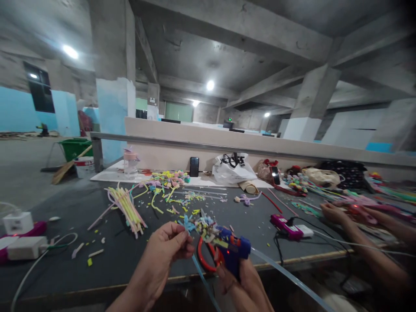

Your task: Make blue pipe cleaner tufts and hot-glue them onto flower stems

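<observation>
My left hand [162, 253] pinches a blue pipe cleaner [203, 277]; its stem hangs down over the table edge and a fuzzy blue end shows above my fingertips. Wrapped round the handle of a blue glue gun [234, 245] is my right hand [242, 281]. The gun's nozzle points left toward the blue pipe cleaner, and a clear glue stick [289, 277] trails from its back. Red-handled scissors [200, 255] lie just behind the gun, partly hidden by it. Colourful scraps surround the nozzle, which I cannot make out clearly.
A bundle of pastel pipe cleaners [128, 208] lies left, with small flowers [172, 177] behind. A phone [194, 167] leans at the back beside a plastic bag [234, 169]. Pink power strips [286, 227] with cords lie on both sides. A co-worker's hands [338, 214] work at right.
</observation>
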`<action>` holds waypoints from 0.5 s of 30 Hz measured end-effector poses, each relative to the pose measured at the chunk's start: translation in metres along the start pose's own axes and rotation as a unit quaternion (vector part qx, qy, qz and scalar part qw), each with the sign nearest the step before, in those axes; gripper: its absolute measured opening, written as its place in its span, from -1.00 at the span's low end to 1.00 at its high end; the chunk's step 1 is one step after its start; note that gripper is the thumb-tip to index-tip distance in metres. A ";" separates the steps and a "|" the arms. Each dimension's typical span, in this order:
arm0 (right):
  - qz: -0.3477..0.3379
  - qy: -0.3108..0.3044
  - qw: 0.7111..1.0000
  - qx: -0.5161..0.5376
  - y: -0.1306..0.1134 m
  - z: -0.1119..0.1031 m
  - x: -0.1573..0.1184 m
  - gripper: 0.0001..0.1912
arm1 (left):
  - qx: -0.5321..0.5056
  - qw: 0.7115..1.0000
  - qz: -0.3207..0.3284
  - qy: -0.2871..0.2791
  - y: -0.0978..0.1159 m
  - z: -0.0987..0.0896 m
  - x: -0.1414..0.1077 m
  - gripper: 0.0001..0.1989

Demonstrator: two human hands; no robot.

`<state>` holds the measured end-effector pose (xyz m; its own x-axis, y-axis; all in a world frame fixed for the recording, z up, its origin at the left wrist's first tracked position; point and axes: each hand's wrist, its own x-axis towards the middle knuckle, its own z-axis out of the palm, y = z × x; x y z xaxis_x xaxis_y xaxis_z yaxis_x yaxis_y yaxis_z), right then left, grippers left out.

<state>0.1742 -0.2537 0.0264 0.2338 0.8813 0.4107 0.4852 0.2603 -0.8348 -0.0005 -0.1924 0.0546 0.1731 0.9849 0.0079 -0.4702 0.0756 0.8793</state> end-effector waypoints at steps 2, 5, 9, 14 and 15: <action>-0.005 0.003 1.000 -0.015 0.001 0.000 0.001 -0.67 | 0.002 1.000 0.000 0.002 0.000 0.000 0.000 -0.80; -0.004 0.009 1.000 -0.023 0.003 0.002 0.001 -0.65 | 0.008 1.000 -0.004 0.000 -0.001 -0.001 0.001 -0.81; -0.007 0.001 1.000 -0.030 0.007 0.003 0.000 -0.70 | 0.017 1.000 -0.003 -0.007 -0.003 -0.004 0.003 -0.83; -0.013 -0.015 0.999 -0.034 0.012 0.003 0.001 -0.79 | 0.018 1.000 -0.005 -0.010 -0.004 -0.006 0.004 -0.82; -0.019 -0.024 0.999 -0.026 0.013 0.003 0.001 -0.79 | 0.019 1.000 -0.008 -0.006 -0.004 -0.006 0.004 -0.81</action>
<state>0.1785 -0.2481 0.0148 0.1747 0.8889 0.4235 0.5360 0.2749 -0.7982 -0.0034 -0.1881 0.0484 0.1921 0.9814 -0.0012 -0.4345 0.0862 0.8965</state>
